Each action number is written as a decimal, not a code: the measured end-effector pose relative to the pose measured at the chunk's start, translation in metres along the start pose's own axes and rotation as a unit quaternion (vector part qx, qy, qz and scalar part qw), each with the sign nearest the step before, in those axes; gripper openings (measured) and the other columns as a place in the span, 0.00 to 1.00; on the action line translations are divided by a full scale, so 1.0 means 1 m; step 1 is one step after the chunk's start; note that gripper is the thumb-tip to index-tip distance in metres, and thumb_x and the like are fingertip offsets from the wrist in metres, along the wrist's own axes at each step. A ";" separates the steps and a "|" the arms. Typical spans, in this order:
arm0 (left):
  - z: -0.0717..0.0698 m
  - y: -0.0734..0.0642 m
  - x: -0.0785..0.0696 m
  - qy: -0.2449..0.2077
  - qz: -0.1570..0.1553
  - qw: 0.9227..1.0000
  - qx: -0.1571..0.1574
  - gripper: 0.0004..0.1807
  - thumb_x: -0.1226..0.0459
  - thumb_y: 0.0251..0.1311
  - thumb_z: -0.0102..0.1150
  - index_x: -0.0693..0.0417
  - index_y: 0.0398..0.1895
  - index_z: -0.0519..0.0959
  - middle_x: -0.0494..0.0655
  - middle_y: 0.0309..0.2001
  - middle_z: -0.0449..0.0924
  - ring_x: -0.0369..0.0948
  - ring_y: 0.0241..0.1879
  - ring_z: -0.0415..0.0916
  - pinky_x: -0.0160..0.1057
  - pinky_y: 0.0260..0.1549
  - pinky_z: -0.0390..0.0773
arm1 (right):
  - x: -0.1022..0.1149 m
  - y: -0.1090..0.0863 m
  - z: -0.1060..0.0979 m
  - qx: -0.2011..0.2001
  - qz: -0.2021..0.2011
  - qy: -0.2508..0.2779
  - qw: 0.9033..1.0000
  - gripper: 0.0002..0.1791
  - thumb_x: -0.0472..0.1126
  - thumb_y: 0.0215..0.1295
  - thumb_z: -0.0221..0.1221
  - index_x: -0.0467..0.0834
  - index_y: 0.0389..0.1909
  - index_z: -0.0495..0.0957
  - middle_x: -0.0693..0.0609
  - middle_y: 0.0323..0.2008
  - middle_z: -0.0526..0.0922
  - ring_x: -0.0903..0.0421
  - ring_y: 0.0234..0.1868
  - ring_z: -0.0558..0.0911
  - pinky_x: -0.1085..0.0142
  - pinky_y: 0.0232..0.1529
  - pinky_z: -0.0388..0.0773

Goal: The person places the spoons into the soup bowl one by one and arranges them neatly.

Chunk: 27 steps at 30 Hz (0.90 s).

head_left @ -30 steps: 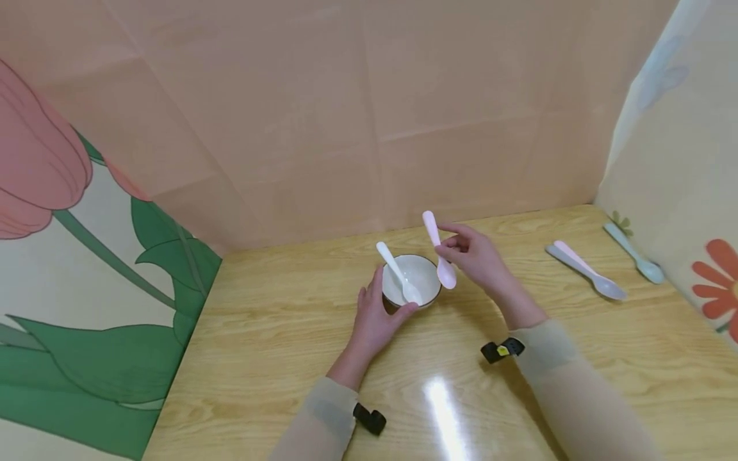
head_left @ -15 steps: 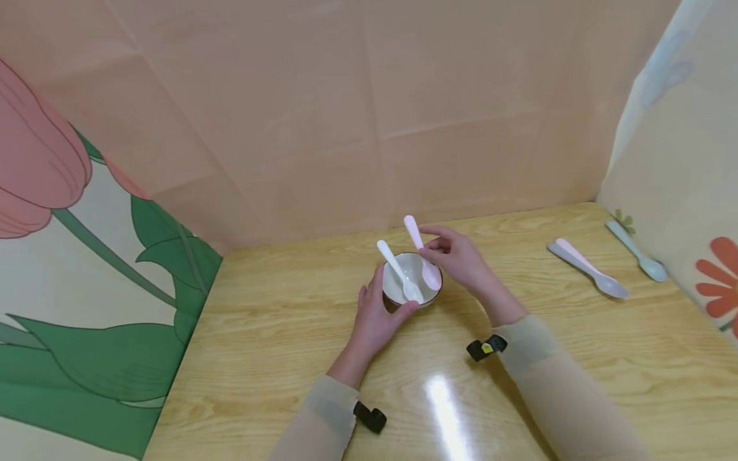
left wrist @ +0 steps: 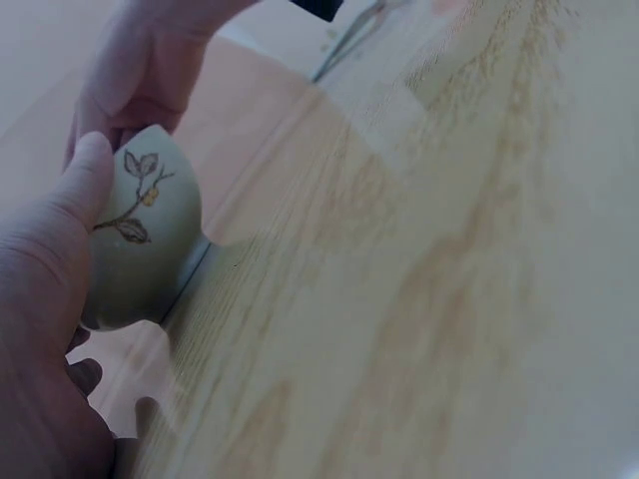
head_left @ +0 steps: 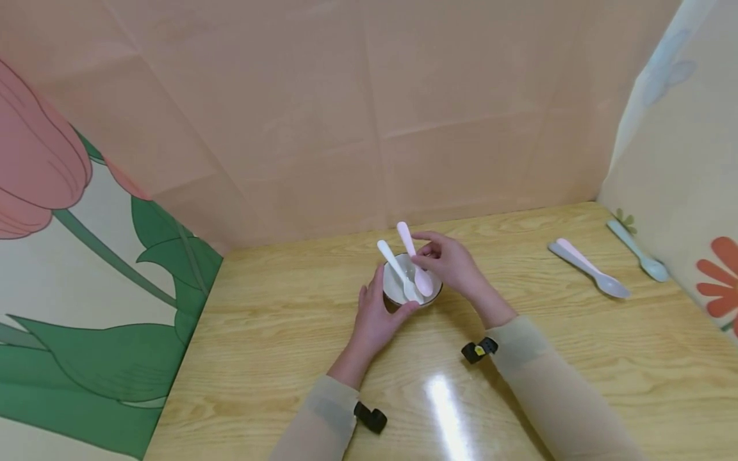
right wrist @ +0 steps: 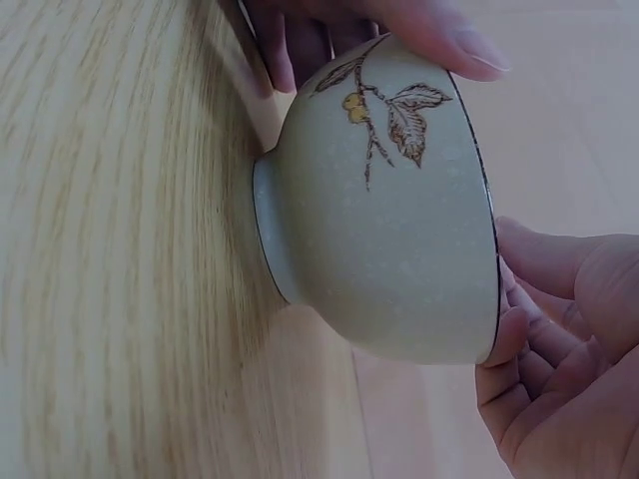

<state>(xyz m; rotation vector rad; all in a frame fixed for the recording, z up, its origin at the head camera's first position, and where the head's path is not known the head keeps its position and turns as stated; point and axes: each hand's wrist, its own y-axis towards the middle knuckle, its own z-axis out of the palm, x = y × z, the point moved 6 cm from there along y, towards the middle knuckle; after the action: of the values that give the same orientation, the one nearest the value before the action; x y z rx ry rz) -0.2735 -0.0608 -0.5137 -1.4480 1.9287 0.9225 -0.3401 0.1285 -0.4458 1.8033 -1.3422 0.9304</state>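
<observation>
A small bowl (right wrist: pixel 399 239) stands upright on the wooden table, its pale outside painted with a leafy twig. My left hand (head_left: pixel 376 323) grips it from the near left, thumb at the near rim and fingers on the left side. Inside leans a white spoon (head_left: pixel 393 259), handle up over the far left rim. Between thumb and fingers my right hand (head_left: pixel 452 264) pinches a pink spoon (head_left: pixel 423 282) over the bowl, its handle pointing up and away. Whether that spoon touches the bowl, I cannot tell. In the right wrist view the bowl's wall hides the spoons.
On the table's right side a grey spoon (head_left: pixel 611 287) lies across another pink spoon (head_left: pixel 576 255). Farther right, a light blue spoon (head_left: pixel 653 269) lies close to the flowered side wall (head_left: pixel 680 166). A pinkish cloth wall (head_left: pixel 346 128) closes off the table's back edge.
My right hand has carried the pink spoon leftward from beside the bowl's right rim to over the bowl, near the white spoon. The left hand and bowl have stayed in place.
</observation>
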 end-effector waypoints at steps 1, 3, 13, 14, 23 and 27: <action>0.000 0.000 0.000 0.000 0.000 1.000 0.000 0.62 0.38 0.69 0.72 0.47 0.92 0.44 0.58 0.85 0.60 0.54 0.84 0.58 0.62 0.85 0.41 | 0.000 0.000 0.001 0.001 0.000 -0.002 1.000 0.29 0.39 0.77 0.71 0.45 0.76 0.78 0.47 0.45 0.91 0.50 0.41 0.87 0.62 0.39 0.85; 0.000 0.000 0.000 -0.001 0.000 1.000 0.000 0.62 0.38 0.69 0.72 0.47 0.92 0.44 0.58 0.85 0.60 0.54 0.84 0.58 0.63 0.85 0.41 | 0.001 0.001 0.002 0.002 -0.001 -0.007 1.000 0.29 0.38 0.76 0.71 0.45 0.76 0.78 0.47 0.44 0.91 0.51 0.41 0.88 0.61 0.39 0.85; 0.001 0.001 0.001 0.001 0.001 1.000 0.001 0.61 0.38 0.69 0.72 0.47 0.92 0.44 0.57 0.86 0.59 0.53 0.84 0.58 0.62 0.85 0.40 | 0.003 0.001 0.008 0.020 0.004 -0.045 0.999 0.30 0.40 0.76 0.72 0.45 0.76 0.78 0.49 0.45 0.92 0.52 0.41 0.89 0.56 0.44 0.85; 0.001 0.001 0.001 0.000 0.001 1.000 0.001 0.61 0.38 0.69 0.72 0.47 0.92 0.44 0.57 0.86 0.59 0.53 0.84 0.58 0.62 0.85 0.40 | 0.003 0.002 0.008 0.022 0.005 -0.049 0.999 0.30 0.40 0.76 0.72 0.45 0.76 0.78 0.49 0.45 0.92 0.52 0.41 0.90 0.55 0.45 0.85; 0.001 0.000 0.000 0.002 0.005 1.000 0.000 0.61 0.39 0.69 0.72 0.45 0.92 0.43 0.56 0.84 0.62 0.52 0.83 0.60 0.63 0.84 0.41 | 0.005 0.005 0.014 0.033 0.021 -0.082 0.996 0.30 0.41 0.75 0.72 0.45 0.76 0.78 0.50 0.45 0.93 0.53 0.40 0.91 0.50 0.51 0.80; 0.001 0.000 -0.001 0.001 0.004 1.000 0.003 0.62 0.39 0.70 0.72 0.45 0.93 0.43 0.56 0.86 0.60 0.52 0.83 0.59 0.62 0.85 0.40 | 0.006 0.006 0.015 0.036 0.019 -0.103 0.994 0.29 0.42 0.75 0.72 0.45 0.74 0.80 0.50 0.45 0.93 0.54 0.39 0.91 0.49 0.51 0.80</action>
<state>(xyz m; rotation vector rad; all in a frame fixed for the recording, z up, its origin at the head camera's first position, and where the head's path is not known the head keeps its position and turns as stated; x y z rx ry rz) -0.2732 -0.0596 -0.5135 -1.4393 1.9377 0.9179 -0.3430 0.1114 -0.4469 1.9784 -1.4916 0.8405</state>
